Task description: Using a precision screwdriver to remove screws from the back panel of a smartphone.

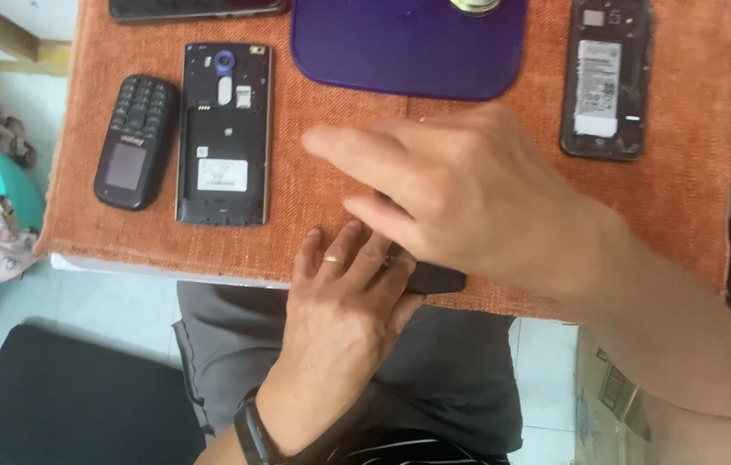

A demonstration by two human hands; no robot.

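Holding a small flat black phone-like thing (434, 277) at the near edge of the orange woven cloth (340, 198), both hands cover most of it. The left hand (344, 301), with a gold ring, presses its fingers against the thing's side. The right hand (477, 194) lies curled over the top, gripping it. Only a dark corner shows, so I cannot tell if it is opened up yet. Near the far left corner lie a black button phone (133, 142) and a black phone with its back off (224, 133); these look already opened or untouched.
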